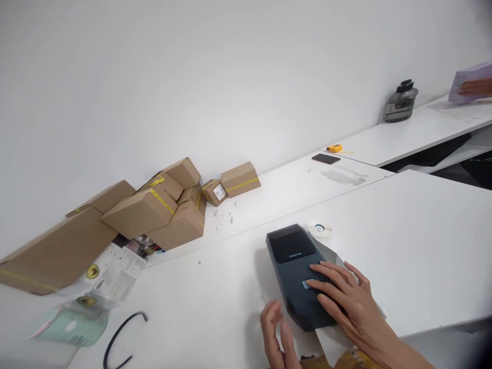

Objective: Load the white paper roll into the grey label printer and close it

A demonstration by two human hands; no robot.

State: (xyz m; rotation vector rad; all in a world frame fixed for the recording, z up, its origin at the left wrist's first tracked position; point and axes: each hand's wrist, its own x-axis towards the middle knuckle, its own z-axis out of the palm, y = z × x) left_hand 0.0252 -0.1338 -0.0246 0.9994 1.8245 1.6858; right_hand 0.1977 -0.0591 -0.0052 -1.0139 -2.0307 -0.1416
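A dark blue-grey box-shaped device (292, 287) with a black glossy panel and a light blue button lies on the white table. My right hand (351, 302) rests on its top with fingers stretched and spread, one fingertip at the button. Beside the device's lower left edge is my left hand (277, 335), slightly blurred, its fingers loosely bent and apart with nothing visible in them. A white roll (319, 228) lies just behind the device. Something brown and yellowish (349, 360) shows at the bottom edge under my right wrist; its kind is unclear.
Several cardboard boxes (140, 212) are piled at the left by the wall. A mint-green pouch (77, 325) and a black curved strip (115, 335) lie nearer. A phone (326, 158), tape measure (335, 148) and grey bottle (400, 105) are farther back. Another person's hand (476, 87) touches a lilac box (471, 77).
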